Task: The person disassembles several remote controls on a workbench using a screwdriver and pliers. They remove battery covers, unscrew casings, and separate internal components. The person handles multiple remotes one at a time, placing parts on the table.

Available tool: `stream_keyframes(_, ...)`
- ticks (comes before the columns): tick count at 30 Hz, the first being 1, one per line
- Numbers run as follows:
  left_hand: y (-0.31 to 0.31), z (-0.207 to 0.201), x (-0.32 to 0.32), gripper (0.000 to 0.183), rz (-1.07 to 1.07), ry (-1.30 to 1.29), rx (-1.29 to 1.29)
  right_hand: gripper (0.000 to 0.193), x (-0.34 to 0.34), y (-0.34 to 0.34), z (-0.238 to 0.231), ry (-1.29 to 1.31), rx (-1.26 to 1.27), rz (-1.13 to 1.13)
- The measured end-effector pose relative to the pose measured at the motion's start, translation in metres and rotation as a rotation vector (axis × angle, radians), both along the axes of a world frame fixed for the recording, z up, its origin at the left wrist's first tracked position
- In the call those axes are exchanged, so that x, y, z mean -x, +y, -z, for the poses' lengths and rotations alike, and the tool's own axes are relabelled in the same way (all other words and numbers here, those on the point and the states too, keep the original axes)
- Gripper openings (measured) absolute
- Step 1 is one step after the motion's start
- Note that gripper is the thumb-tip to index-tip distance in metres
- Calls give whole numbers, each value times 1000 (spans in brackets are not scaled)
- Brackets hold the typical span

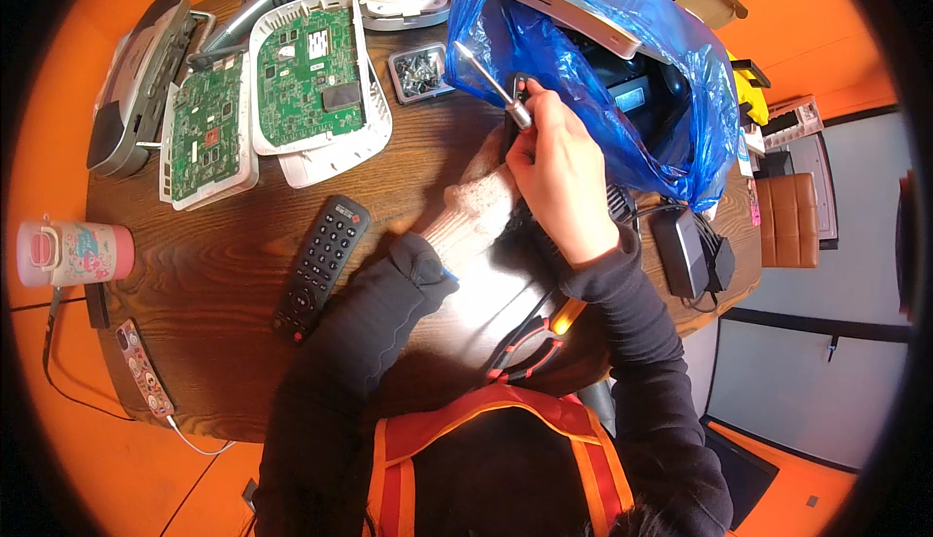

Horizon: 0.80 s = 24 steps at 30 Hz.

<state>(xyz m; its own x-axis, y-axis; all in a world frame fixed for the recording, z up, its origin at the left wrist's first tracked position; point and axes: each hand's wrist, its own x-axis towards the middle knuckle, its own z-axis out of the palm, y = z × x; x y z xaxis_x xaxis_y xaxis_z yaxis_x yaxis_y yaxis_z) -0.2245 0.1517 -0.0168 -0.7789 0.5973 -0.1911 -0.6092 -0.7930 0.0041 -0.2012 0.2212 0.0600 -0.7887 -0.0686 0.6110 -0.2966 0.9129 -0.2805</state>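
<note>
My right hand point(564, 168) is closed around a screwdriver point(493, 77), whose thin metal shaft points up and to the left toward the opening of a blue plastic bag point(714, 119). Just below and to the left, my left hand point(481, 202), in a pale knitted glove, reaches under the right one. A dark, narrow object point(509, 134) shows between the two hands, and its kind is hard to make out. The left fingers are mostly hidden behind it and the right hand. A black remote control point(323, 265) lies on the table left of my left forearm.
Opened white casings with green circuit boards point(306, 75) lie at the far left, beside a clear box of screws point(420, 72). The blue bag holds dark devices. A black power adapter point(678, 250) with cables lies at right. A pink cup point(83, 253) and a phone point(144, 367) are at left.
</note>
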Motion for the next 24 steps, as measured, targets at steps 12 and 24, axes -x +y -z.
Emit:
stream_keyframes(12,-32,7,-11,33,-1,598,596,14,18,23,-7,-316,240,-52)
stream_keyframes(24,-25,-3,-10,30,141,465,402,19,-20,39,-22,-367,504,34)
